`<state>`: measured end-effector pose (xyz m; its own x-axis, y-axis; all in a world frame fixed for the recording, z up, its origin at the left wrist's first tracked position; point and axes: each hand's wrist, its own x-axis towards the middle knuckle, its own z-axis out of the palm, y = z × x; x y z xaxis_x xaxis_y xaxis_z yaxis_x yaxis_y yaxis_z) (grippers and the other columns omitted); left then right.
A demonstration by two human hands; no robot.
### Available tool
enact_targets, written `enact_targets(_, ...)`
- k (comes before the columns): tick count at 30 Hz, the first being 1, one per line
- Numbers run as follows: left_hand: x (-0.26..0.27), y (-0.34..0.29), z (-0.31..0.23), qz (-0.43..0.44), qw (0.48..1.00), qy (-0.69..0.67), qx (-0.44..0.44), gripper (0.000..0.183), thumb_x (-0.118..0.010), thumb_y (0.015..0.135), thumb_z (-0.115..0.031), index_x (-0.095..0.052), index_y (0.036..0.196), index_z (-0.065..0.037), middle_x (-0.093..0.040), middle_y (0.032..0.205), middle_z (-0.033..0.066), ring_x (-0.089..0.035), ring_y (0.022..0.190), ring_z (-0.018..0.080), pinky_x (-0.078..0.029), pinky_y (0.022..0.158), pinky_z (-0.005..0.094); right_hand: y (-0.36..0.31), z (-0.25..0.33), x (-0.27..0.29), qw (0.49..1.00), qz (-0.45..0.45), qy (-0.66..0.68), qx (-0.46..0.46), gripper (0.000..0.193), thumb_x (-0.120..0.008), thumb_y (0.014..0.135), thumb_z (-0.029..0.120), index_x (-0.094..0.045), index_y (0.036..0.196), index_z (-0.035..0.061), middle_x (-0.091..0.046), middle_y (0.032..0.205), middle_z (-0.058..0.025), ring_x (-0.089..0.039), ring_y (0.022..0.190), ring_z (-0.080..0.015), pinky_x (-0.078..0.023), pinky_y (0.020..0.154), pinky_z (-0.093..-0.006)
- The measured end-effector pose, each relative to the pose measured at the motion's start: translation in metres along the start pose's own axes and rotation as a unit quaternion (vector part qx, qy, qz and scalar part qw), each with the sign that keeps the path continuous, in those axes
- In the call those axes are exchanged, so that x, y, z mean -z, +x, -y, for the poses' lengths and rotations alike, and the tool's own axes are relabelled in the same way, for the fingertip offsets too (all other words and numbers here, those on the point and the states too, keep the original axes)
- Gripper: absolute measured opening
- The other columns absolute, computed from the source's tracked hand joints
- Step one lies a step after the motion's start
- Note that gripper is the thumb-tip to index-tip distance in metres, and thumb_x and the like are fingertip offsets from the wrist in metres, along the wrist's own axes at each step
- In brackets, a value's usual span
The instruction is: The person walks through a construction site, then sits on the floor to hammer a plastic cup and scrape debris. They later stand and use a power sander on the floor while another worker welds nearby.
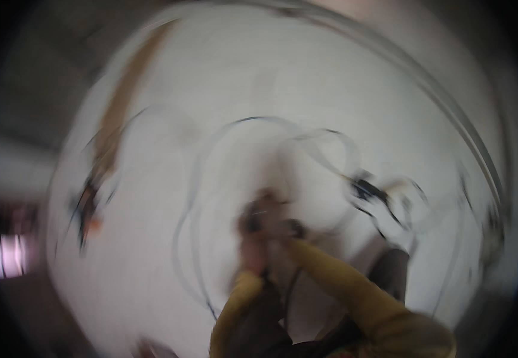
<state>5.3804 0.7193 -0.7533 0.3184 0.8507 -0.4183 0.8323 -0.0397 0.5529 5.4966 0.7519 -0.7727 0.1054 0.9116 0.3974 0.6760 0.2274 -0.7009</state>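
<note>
So, closest in, two yellow sleeves [354, 280] come up from the lower edge, with a dark trouser knee [390, 271] off to the right of them. A thin dark cord [290, 292] runs down between the forearms. Just past the cuffs, the left hand [253, 249] and the right hand [277, 224] are bunched together near the middle of the view, right by a small dark thing [253, 218]. It's all pretty smeared, so honestly I can't tell if either hand is clenched on it or just touching it, and I can't make out what it is either. They're over a big pale surface [390, 119], and a long thin cable [194, 179] loops around to the left of the hands and over the top of them. Over to the right, well apart from the hands, there's a black block [367, 188] with loose wires around it. Way over on the left is a blurry pile of dark bits [87, 206] with a spot of orange, and a brown strip [128, 89] stretches up from it. Farther out, a grey band [432, 86] curves along the upper right, and a bright patch [7, 256] glows at far left
</note>
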Motion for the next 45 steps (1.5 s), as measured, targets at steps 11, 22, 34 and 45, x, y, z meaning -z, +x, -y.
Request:
enact_targets(11, -0.010, 0.028, -0.001, -0.220, 0.959, -0.115, -0.135, 0.070, -0.066, 0.091, -0.020, -0.037, 0.153, -0.001, -0.049, 0.148, 0.0226, -0.051, 0.135, 0.0390, -0.044, 0.110, 0.0474, 0.028, 0.007, 0.001, 0.856, -0.144, 0.257, -0.424, 0.040, -0.063, 0.087, 0.022, -0.062, 0.120, 0.0006, -0.064, 0.110, -0.0262, -0.064, 0.100, -0.0409, -0.050, 0.088, -0.0478)
enact_targets(22, -0.014, 0.042, 0.017, -0.184, 0.956, -0.109, -0.203, 0.073, -0.070, 0.093, -0.023, -0.035, 0.152, 0.001, -0.044, 0.151, 0.0223, -0.049, 0.137, 0.0367, -0.042, 0.114, 0.0472, 0.025, -0.003, -0.008, 0.850, -0.088, 0.272, -0.442, 0.043, -0.063, 0.088, 0.021, -0.056, 0.127, 0.0049, -0.058, 0.113, -0.0210, -0.056, 0.109, -0.0377, -0.047, 0.094, -0.0482)
enact_targets(34, -0.021, 0.040, 0.005, -0.189, 0.964, -0.107, -0.154, 0.067, -0.068, 0.095, -0.024, -0.039, 0.151, -0.001, -0.050, 0.147, 0.0217, -0.052, 0.134, 0.0369, -0.043, 0.111, 0.0465, 0.027, -0.015, -0.002, 0.826, -0.054, 0.233, -0.511, 0.052, -0.063, 0.092, 0.035, -0.055, 0.133, 0.0035, -0.059, 0.119, -0.0259, -0.059, 0.112, -0.0419, -0.049, 0.095, -0.0487)
enact_targets(45, -0.011, 0.028, -0.017, -0.155, 0.945, -0.289, 0.004, 0.056, -0.062, 0.096, -0.009, -0.041, 0.147, -0.004, -0.055, 0.141, 0.0201, -0.059, 0.125, 0.0330, -0.049, 0.104, 0.0425, 0.021, -0.007, -0.008, 0.857, -0.090, 0.221, -0.457, 0.059, -0.060, 0.097, 0.039, -0.048, 0.142, 0.0032, -0.051, 0.138, -0.0281, -0.052, 0.127, -0.0439, -0.043, 0.108, -0.0502)
